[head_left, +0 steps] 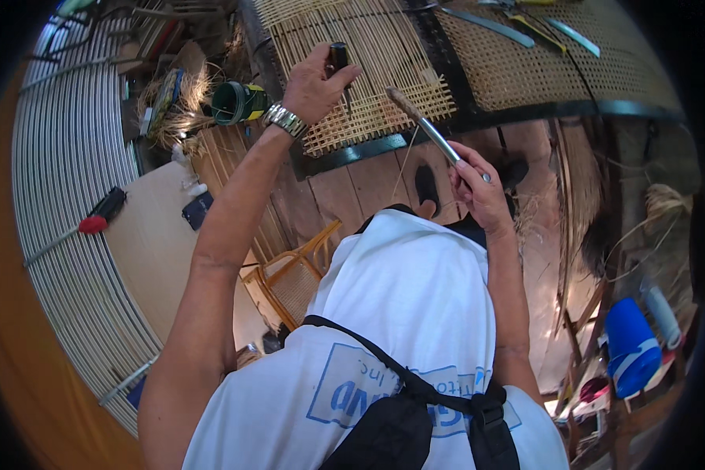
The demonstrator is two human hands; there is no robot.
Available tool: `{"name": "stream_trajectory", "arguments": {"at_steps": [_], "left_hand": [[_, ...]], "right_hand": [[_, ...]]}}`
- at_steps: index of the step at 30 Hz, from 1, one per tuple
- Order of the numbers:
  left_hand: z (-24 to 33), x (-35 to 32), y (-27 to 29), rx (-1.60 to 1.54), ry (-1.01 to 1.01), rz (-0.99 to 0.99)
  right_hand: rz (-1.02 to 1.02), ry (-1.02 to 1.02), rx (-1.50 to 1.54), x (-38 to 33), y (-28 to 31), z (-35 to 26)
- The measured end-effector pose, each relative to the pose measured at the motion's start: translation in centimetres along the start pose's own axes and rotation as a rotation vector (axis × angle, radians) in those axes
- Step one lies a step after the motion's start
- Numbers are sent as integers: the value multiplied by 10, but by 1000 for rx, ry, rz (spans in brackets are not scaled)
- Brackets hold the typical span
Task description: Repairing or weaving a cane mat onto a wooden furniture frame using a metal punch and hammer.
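Observation:
My left hand (pixel 313 84), with a metal watch on its wrist, is closed around the black handle of an awl-like tool (pixel 338 56). The tool stands roughly upright, its thin shaft pointing down at the cane weave. Beneath it lies a partly woven cane panel (pixel 360 47) in a dark frame (pixel 368 147), with long parallel strands and a denser weave along the near edge. My right hand (pixel 480 188) grips a silver metal rod (pixel 440 141) with a rough brown end, held tilted over the frame's near edge. The rod's exact kind is unclear.
A finished cane panel (pixel 509 74) on the right carries metal blades (pixel 489 27). Left of the frame are a green bucket (pixel 229 103) and loose fibres. A cane chair (pixel 294 274) stands at my left, a blue container (pixel 630 345) at lower right.

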State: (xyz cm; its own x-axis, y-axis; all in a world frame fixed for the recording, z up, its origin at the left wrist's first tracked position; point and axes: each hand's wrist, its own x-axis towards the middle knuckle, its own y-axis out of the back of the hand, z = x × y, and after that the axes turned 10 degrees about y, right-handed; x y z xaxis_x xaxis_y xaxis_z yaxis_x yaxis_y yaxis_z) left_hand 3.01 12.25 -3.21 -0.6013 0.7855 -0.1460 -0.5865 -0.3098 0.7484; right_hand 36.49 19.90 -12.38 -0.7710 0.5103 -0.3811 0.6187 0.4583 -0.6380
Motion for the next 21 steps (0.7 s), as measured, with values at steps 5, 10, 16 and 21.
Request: {"name": "stream_trajectory", "arguments": {"at_steps": [5,10,16,21], "left_hand": [[12,-7,0,101,-42,-36],[8,-6,-2,117,-91,-38],[16,3,10,175,34,2],[12,-2,1,168,-51,-20]], "right_hand": [[-17,2,9,4,-4,3],[-30,-1,27,6,-18,18],[-41,2,7,11,-7,11],[-12,24,-2,13,-18,6]]}}
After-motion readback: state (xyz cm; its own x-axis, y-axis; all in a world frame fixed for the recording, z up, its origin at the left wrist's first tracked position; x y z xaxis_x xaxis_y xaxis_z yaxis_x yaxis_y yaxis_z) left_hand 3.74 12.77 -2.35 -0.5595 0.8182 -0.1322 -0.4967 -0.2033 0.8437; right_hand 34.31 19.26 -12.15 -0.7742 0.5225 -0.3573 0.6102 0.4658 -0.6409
